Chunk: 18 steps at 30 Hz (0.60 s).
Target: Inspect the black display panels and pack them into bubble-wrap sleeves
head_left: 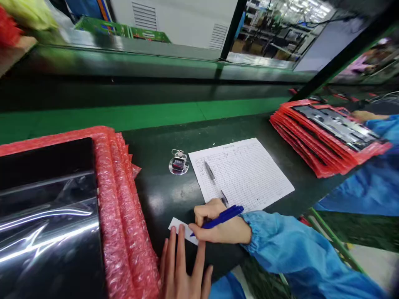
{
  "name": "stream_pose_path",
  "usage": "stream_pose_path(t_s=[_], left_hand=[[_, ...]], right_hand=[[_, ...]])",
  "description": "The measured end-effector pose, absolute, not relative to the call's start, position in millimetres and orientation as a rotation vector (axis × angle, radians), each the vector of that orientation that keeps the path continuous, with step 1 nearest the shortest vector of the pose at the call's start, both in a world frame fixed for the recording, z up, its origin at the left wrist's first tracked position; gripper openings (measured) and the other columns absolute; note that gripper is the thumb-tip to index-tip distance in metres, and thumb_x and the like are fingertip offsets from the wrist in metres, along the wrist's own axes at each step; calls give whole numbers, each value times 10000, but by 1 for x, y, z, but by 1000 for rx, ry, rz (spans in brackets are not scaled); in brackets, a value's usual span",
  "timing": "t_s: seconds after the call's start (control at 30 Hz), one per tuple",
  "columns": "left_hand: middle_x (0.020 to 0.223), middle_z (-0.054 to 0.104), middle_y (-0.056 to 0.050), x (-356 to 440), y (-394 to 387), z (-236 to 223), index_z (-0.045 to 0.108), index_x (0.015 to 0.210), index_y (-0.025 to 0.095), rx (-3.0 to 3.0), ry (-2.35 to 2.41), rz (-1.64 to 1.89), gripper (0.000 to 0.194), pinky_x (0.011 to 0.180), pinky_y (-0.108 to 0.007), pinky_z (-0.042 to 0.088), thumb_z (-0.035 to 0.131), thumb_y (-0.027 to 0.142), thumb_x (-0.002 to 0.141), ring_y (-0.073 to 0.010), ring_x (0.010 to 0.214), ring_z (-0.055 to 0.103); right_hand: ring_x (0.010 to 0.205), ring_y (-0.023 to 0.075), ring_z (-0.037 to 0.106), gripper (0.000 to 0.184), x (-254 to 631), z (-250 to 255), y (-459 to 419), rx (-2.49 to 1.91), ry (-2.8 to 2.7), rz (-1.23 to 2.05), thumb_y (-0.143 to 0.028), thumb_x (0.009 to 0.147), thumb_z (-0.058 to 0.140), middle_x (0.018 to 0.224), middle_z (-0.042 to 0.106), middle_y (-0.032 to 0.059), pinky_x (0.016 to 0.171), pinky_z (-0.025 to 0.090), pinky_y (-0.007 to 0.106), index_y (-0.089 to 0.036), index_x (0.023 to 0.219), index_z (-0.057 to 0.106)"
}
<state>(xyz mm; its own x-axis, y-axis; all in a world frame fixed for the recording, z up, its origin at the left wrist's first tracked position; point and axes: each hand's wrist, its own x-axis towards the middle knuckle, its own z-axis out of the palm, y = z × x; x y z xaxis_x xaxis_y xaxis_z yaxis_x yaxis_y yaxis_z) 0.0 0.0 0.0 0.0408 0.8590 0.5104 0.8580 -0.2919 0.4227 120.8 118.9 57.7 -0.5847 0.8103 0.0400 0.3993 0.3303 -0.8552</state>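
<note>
My right hand (222,226) grips a blue pen (222,216), its tip at the right part of a small white paper slip (177,224) on the dark table. With fingers spread, my left hand (183,270) lies over the lower edge of the slip, fingertips on the paper. Behind my right hand is a printed form sheet (249,174) with a table grid. A grey pen (213,178) lies across that sheet. To its left stands a small metal tally counter (178,162).
At the left, black glossy panels (50,220) rest on stacked red bubble-wrap (121,224). Another stack of red bubble-wrap pouches (324,141) with a metallic panel is at the right, beside another person's blue sleeve (361,182). Green crates (124,31) stand beyond the ledge.
</note>
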Motion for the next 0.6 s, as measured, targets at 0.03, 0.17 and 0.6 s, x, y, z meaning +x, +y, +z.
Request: stream_pose_path(t_s=[0.03,0.17,0.6], left_hand=[[1551,157,-54,1,1,-1,628,1114,253,2264,1881,1089,342,1114,-379,194,519,406,828,-265,1381,235],[1545,182,-83,3,2,-2,608,1171,259,2277,1902,1050,389,1109,-385,197,523,414,825,-278,1377,243],[1538,202,-83,3,0,-2,626,1160,261,2253,1882,1107,386,1098,-402,230,564,390,801,-297,1360,283]], right_hand=[[385,43,317,325,121,59,120,-1077,-2126,1161,-204,720,588,438,369,-86,380,232,162,-200,517,334],[400,49,311,338,123,62,124,-1108,-2111,1133,-230,752,551,455,385,-75,396,240,178,-208,525,301],[397,46,370,313,121,60,125,-1061,-2141,1202,-211,722,607,454,412,-78,399,272,160,-195,522,366]])
